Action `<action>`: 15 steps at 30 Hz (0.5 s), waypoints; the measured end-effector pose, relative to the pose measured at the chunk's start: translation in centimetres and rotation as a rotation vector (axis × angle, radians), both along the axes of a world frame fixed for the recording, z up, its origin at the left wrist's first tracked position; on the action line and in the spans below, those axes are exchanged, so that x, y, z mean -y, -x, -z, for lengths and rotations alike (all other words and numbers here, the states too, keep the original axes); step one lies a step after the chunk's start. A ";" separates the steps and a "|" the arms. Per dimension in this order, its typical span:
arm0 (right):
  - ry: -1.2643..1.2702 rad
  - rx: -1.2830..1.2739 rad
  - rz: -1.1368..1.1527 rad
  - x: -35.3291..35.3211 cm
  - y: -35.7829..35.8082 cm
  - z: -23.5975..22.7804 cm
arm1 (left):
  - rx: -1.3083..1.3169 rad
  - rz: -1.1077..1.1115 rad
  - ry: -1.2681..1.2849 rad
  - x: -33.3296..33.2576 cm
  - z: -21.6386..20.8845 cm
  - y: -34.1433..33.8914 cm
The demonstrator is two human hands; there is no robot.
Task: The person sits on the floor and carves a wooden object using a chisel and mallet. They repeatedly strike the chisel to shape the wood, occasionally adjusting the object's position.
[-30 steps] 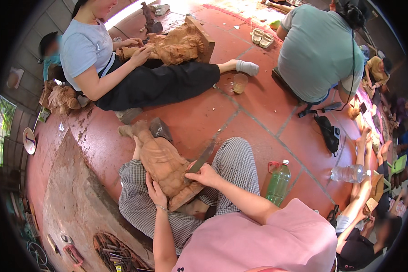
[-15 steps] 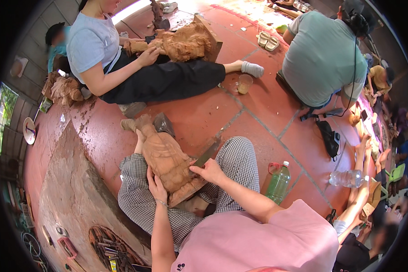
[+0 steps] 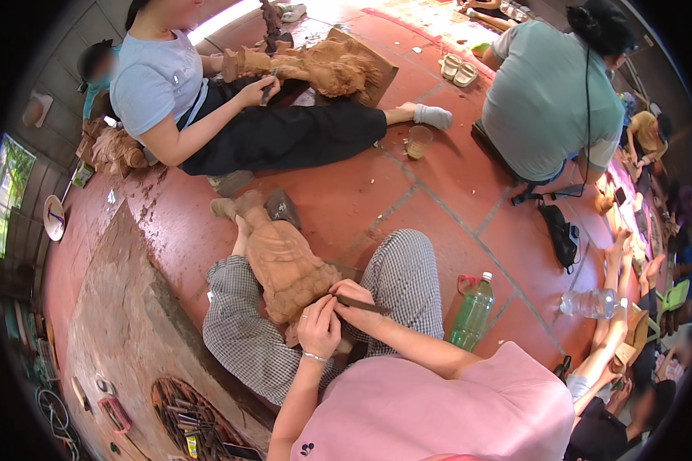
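A carved reddish-brown wooden figure lies across my lap, its broad end toward me and its narrow end pointing away. Over the broad end, my two hands come together. My right hand grips a thin dark strip that looks like sandpaper, seen nearly edge-on and sticking out to the right. My left hand is closed, its fingertips pinching the strip's left end. Neither palm rests on the wood. Beyond the figure's right side sits a dark block.
At left stands a large wooden slab with a basket of carving tools and a pink-framed item. A green bottle and a clear bottle are at right. Ahead, a co-worker handles another carving; a second sits facing away.
My left hand has left the figure's side and joined my right at the strip. The strip has turned from face-on to nearly edge-on. The co-worker's hand has shifted on their carving.
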State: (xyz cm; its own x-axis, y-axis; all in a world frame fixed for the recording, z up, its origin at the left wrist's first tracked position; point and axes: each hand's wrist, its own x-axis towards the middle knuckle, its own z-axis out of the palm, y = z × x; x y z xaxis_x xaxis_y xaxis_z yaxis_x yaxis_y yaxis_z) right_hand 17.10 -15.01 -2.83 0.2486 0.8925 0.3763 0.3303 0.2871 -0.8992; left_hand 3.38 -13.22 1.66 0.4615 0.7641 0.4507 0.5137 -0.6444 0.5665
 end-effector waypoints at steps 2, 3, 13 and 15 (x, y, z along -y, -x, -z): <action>0.019 0.000 -0.020 -0.2 0.2 0.0 | 0.019 -0.033 -0.040 -0.1 0.5 0.0; 0.027 0.001 -0.030 -0.3 0.4 0.1 | 0.020 -0.038 -0.051 0.0 0.6 0.0; 0.116 0.227 0.077 -0.7 1.4 -1.9 | 0.020 -0.053 -0.099 0.1 0.9 0.1; 0.068 0.252 0.088 -1.1 1.0 -1.1 | 0.011 -0.062 -0.086 0.0 0.7 -0.2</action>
State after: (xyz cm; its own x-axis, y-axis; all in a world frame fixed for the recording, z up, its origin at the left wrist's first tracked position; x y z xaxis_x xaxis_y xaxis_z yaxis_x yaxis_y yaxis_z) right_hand 16.12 -13.93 -1.74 0.2327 0.8969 0.3760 0.5669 0.1890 -0.8018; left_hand 3.53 -13.27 1.00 0.4091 0.7492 0.5208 0.5480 -0.6581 0.5163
